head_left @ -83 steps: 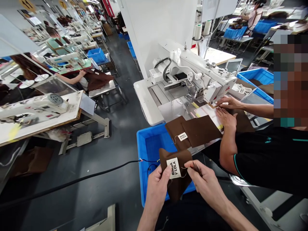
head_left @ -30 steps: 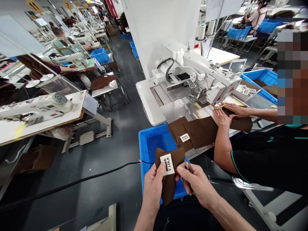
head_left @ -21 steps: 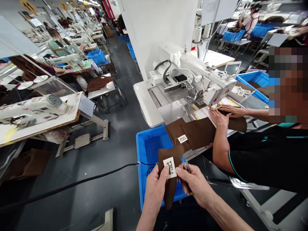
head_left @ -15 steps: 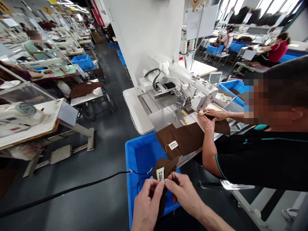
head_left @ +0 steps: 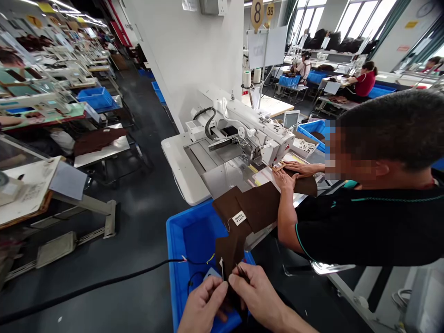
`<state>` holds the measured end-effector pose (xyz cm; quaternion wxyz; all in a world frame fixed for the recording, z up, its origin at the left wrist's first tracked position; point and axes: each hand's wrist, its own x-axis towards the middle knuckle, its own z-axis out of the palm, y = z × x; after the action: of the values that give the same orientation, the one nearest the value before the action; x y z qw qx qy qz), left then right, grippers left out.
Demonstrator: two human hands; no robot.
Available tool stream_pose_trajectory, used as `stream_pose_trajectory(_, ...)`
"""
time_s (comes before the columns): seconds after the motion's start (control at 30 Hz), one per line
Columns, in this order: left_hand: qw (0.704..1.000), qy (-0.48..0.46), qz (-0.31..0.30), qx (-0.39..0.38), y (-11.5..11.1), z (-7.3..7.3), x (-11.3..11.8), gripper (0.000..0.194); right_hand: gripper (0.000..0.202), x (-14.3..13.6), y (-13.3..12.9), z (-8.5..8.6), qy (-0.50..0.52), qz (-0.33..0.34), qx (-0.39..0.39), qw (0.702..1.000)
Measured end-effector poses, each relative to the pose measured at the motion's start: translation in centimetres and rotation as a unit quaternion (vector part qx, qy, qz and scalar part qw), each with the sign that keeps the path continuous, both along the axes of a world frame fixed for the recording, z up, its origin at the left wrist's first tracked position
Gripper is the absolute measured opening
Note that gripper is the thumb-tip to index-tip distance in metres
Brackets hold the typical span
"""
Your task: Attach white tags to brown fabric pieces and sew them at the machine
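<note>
My left hand (head_left: 204, 300) is closed in a pinch at the edge of a brown fabric piece (head_left: 231, 247), over the blue bin. A white label (head_left: 221, 262) on this piece is turned nearly edge-on, and a pale thread seems to run from it to my left fingertips. My right hand (head_left: 258, 291) is closed beside it, thumb and finger close to the label. From its grip stick out the dark points of what look like thread snips (head_left: 242, 272). Another brown piece (head_left: 224, 208) with a white lettered label (head_left: 239, 218) and a loose thread lies just beyond.
The blue bin (head_left: 173, 249) stands below my hands, with a black cable (head_left: 104, 286) reaching into it. Ahead is a white sewing machine (head_left: 243, 125). At right, a co-worker in a black shirt (head_left: 364, 226) presses brown fabric under its head with both hands.
The label in my hands has turned from face-on to nearly edge-on, and the fabric hangs straighter. My view has shifted right. The co-worker's hands stay at the machine.
</note>
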<state>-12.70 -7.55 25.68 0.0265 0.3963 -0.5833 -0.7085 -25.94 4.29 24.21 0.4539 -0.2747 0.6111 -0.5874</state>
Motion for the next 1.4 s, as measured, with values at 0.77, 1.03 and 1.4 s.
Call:
stream_pose_trajectory(0.77,0.991,0.043,0.128,-0.002,2.0,2.1,-0.3,0.041,0.057,0.7,3.6,4.1,0.143,0.016,0.018,0.990)
stream_pose_trajectory(1.03,0.993,0.022,0.102,-0.053,2.5,2.7,-0.1,0.043,0.075,1.2,2.9,5.4,0.099,0.062,0.094,0.989)
stream_pose_trajectory(1.4,0.990,-0.011,0.094,-0.102,2.9,3.3,0.0,0.039,0.070,1.6,2.5,4.2,0.086,0.034,0.089,0.992)
